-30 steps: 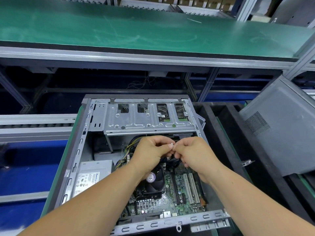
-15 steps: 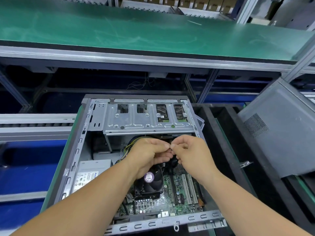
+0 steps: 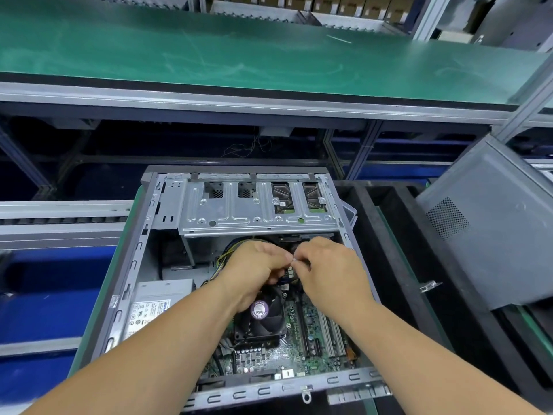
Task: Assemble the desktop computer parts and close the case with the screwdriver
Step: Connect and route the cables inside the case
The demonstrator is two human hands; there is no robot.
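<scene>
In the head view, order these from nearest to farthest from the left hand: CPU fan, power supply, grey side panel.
From the left hand:
1. CPU fan, just below the hand.
2. Power supply, at the case's left.
3. Grey side panel, leaning far right, outside the case.

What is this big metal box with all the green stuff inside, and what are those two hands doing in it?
The picture comes from a camera worn on a person's head, so you look down at their own arms. The open grey metal computer case lies on its side. Inside are the green circuit board, a round black cooling fan, a grey power supply box with a label and a silver metal drive cage. The left hand and right hand meet above the fan, fingertips pinching something small and pale; it is too tiny to name. Cables run underneath. The grey side panel leans at the right, not yet fitted.
</scene>
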